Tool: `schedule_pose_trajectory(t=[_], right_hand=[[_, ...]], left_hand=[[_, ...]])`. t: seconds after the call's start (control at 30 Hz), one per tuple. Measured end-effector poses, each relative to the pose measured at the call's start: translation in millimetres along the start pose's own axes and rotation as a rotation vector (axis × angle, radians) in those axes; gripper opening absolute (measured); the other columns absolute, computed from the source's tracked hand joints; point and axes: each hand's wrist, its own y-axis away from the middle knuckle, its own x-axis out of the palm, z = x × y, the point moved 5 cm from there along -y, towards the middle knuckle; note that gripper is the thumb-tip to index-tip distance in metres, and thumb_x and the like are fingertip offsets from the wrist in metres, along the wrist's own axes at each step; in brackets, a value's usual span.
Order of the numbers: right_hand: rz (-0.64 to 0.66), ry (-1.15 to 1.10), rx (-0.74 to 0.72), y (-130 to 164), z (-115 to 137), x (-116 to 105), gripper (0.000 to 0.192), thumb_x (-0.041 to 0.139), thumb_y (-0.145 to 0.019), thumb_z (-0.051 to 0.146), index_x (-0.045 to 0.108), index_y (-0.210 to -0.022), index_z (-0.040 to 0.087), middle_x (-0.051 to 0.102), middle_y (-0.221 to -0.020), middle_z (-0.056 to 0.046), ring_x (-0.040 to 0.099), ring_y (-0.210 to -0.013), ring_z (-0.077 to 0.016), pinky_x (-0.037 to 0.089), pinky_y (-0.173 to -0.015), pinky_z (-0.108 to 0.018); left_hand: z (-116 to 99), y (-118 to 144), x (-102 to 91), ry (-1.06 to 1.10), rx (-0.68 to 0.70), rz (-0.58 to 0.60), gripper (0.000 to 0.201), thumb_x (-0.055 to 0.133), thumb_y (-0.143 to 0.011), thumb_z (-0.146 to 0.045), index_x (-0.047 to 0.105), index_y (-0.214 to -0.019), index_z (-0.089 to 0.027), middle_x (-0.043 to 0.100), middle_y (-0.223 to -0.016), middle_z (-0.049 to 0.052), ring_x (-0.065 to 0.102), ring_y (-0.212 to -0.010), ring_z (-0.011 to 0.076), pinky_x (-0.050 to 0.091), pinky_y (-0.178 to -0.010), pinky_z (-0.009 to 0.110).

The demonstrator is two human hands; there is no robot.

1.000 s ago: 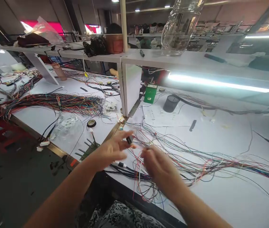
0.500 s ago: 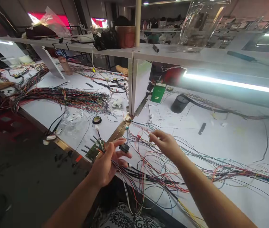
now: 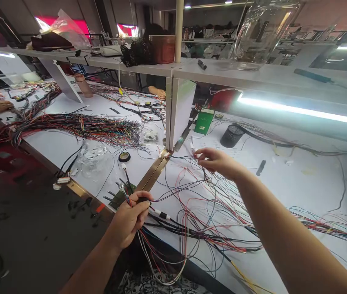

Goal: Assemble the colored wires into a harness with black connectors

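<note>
While the left hand point(image 3: 130, 220) curls shut at the table's point(image 3: 299, 183) near edge, it pinches a small black connector point(image 3: 143, 200) with thin wires trailing from it. From there a loose tangle of red, black, blue and white wires point(image 3: 204, 212) spreads flat across the white top. Farther right, the right hand point(image 3: 214, 160) pinches 1 strand, lifted above the tangle.

Tangled wires point(image 3: 210, 212) crowd the near table point(image 3: 299, 183); bare beyond, past mesh cup point(image 3: 231, 136).
</note>
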Motion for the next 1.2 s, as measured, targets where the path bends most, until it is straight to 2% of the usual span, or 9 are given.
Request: schedule_pose_trajectory(t=[0.13, 0.27, 0.37, 0.43, 0.53, 0.63, 0.8, 0.97, 1.2], right_hand=[[-0.249, -0.323, -0.059, 23.5, -10.0, -46.9, 0.044, 0.07, -0.075, 0.034, 0.054, -0.113, 0.019, 0.057, -0.082, 0.0, 0.05, -0.058, -0.0084, 0.037, -0.05, -0.024], [-0.495, -0.401, -0.019, 34.5, -30.7, -58.5, 0.051, 0.071, -0.073, 0.037, 0.051, -0.115, 0.017, 0.059, -0.085, -0.002, 0.059, -0.067, -0.0114, 0.044, -0.057, -0.025], [-0.419, -0.289, 0.067, 34.8, -44.0, -46.6, 0.061, 0.064, -0.078, 0.036, 0.04, -0.131, 0.019, 0.059, -0.116, -0.011, 0.064, -0.083, -0.0156, 0.052, -0.069, -0.03], [-0.349, -0.1, 0.134, 36.7, -50.8, -38.5, 0.055, 0.058, -0.081, 0.032, 0.042, -0.132, 0.018, 0.057, -0.123, -0.013, 0.064, -0.087, -0.0163, 0.052, -0.072, -0.031], [-0.282, 0.111, 0.207, 42.0, -57.6, -28.8, 0.035, 0.058, -0.079, 0.027, 0.061, -0.112, 0.017, 0.067, -0.104, -0.01, 0.063, -0.082, -0.0179, 0.049, -0.073, -0.032], [-0.227, 0.224, 0.226, 42.4, -59.0, -15.9, 0.02, 0.06, -0.077, 0.029, 0.07, -0.091, 0.02, 0.07, -0.087, -0.005, 0.061, -0.079, -0.0197, 0.044, -0.073, -0.033], [-0.213, 0.331, 0.239, 20.7, -59.9, 13.0, 0.025, 0.06, -0.077, 0.045, 0.07, -0.078, 0.022, 0.068, -0.086, -0.007, 0.057, -0.08, -0.0223, 0.037, -0.066, -0.032], [-0.222, 0.218, 0.266, 0.2, -65.1, 17.9, 0.019, 0.065, -0.069, 0.038, 0.064, -0.065, 0.019, 0.065, -0.078, -0.008, 0.055, -0.08, -0.0231, 0.036, -0.064, -0.031], [-0.127, -0.27, 0.117, 17.9, -68.7, -9.2, 0.026, 0.055, -0.077, 0.042, 0.058, -0.085, 0.018, 0.065, -0.088, -0.006, 0.057, -0.078, -0.0163, 0.043, -0.068, -0.029]], left_hand=[[8.9, -11.4, -2.6, 0.026, 0.006, -0.078, 0.031, 0.07, -0.074, -0.029, 0.058, -0.101, -0.02, 0.052, -0.065, -0.004, 0.029, -0.041, 0.0028, 0.016, -0.032, 0.012], [7.9, -16.0, 8.8, 0.027, 0.008, -0.004, 0.029, 0.067, -0.079, -0.036, 0.059, -0.101, -0.018, 0.053, -0.062, -0.004, 0.03, -0.037, 0.0024, 0.021, -0.031, 0.013], [1.4, -20.4, 15.4, 0.013, 0.092, 0.001, 0.033, 0.07, -0.077, -0.03, 0.059, -0.106, -0.019, 0.064, -0.082, 0.003, 0.05, -0.047, 0.0058, 0.023, -0.03, 0.013], [-0.8, -24.4, 19.1, 0.027, 0.127, -0.013, 0.035, 0.073, -0.073, -0.026, 0.059, -0.104, -0.019, 0.065, -0.098, 0.007, 0.063, -0.065, 0.0116, 0.023, -0.029, 0.011], [-0.2, -29.7, 23.1, 0.062, 0.122, -0.025, 0.033, 0.075, -0.071, -0.025, 0.058, -0.1, -0.019, 0.062, -0.113, 0.009, 0.066, -0.09, 0.018, 0.023, -0.028, 0.011], [-0.6, -31.0, 24.6, 0.076, 0.133, -0.023, 0.031, 0.074, -0.073, -0.025, 0.056, -0.098, -0.02, 0.061, -0.116, 0.009, 0.064, -0.098, 0.0207, 0.026, -0.03, 0.011], [-7.2, -24.8, 32.1, 0.082, 0.171, 0.073, 0.022, 0.07, -0.078, -0.022, 0.053, -0.092, -0.021, 0.059, -0.118, 0.006, 0.061, -0.103, 0.0208, 0.028, -0.032, 0.01], [-19.1, -23.9, 35.1, 0.1, 0.247, 0.094, 0.02, 0.068, -0.08, -0.02, 0.052, -0.092, -0.021, 0.061, -0.114, 0.005, 0.062, -0.094, 0.0156, 0.028, -0.031, 0.01], [-22.7, -47.1, 25.9, 0.065, 0.281, -0.128, 0.032, 0.075, -0.073, -0.028, 0.055, -0.097, -0.02, 0.063, -0.113, 0.007, 0.064, -0.096, 0.0183, 0.026, -0.03, 0.01]])
